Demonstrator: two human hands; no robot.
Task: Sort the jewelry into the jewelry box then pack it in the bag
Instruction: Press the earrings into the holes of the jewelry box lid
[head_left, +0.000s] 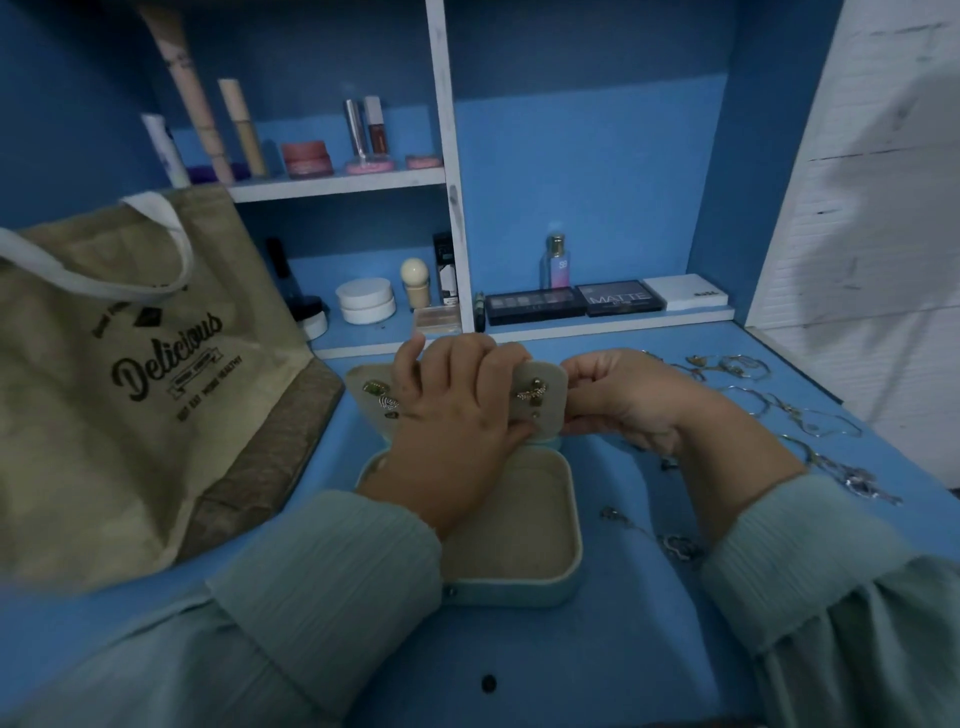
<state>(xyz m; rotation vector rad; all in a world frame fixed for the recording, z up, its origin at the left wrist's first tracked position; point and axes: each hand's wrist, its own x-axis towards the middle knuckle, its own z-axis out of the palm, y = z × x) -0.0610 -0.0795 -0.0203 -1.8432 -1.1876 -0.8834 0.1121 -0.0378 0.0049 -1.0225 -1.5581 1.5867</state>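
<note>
A pale green jewelry box (563, 571) lies open on the blue desk, its beige tray bare where it shows. Its lid (363, 376) leans back behind, with a few earrings (382, 397) pinned inside. Above the box, my left hand (452, 410) and my right hand (618, 395) both grip a small beige earring panel (543, 397), which carries gold earrings. The tan tote bag (130, 374) printed "Delicious" lies at the left. Several bracelets and necklaces (779, 410) are spread on the desk at the right.
Shelves behind hold cosmetics: white jars (365, 300), a perfume bottle (556, 262), eyeshadow palettes (576, 303). A ring (680, 548) and small pieces lie by my right wrist. A white wall (872, 208) bounds the right side.
</note>
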